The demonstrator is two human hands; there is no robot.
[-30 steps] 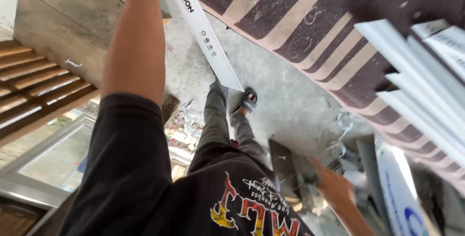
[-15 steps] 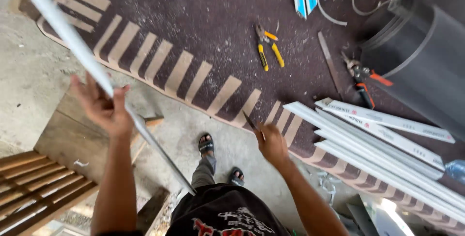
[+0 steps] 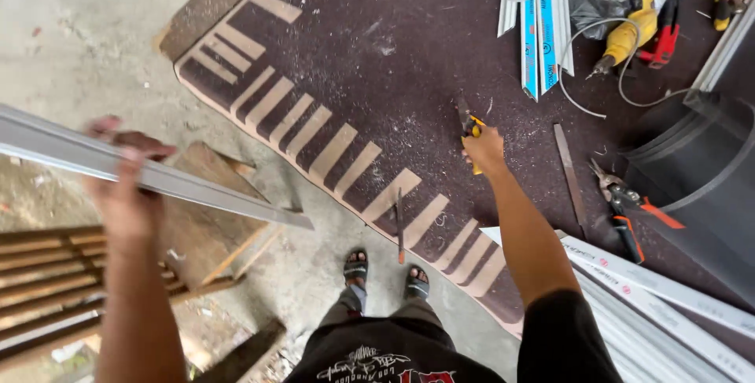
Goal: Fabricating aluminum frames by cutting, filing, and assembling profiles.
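Observation:
My left hand (image 3: pixel 126 186) is closed around a long grey metal profile (image 3: pixel 197 186) that runs from the left edge to above a wooden board. My right hand (image 3: pixel 484 149) reaches down to the brown striped mat (image 3: pixel 377 60) and grips yellow-handled snips (image 3: pixel 472 126); the yellow handles show above and below my fingers. My sandalled feet (image 3: pixel 385 271) stand at the mat's near edge.
Red-handled snips (image 3: pixel 629 210) and a flat metal strip (image 3: pixel 568 171) lie right of my hand. A thin rod (image 3: pixel 399 226) lies near my feet. A yellow drill (image 3: pixel 629 29), cables and blue-white profiles (image 3: pixel 543 29) sit at the top. White profiles (image 3: pixel 668 289), a dark rolled sheet (image 3: pixel 700 163) and wooden slats (image 3: pixel 47 289) flank me.
The view has swung down to the mat. My left hand lowered the profile to the left, and my right hand moved forward and closed on the yellow-handled snips.

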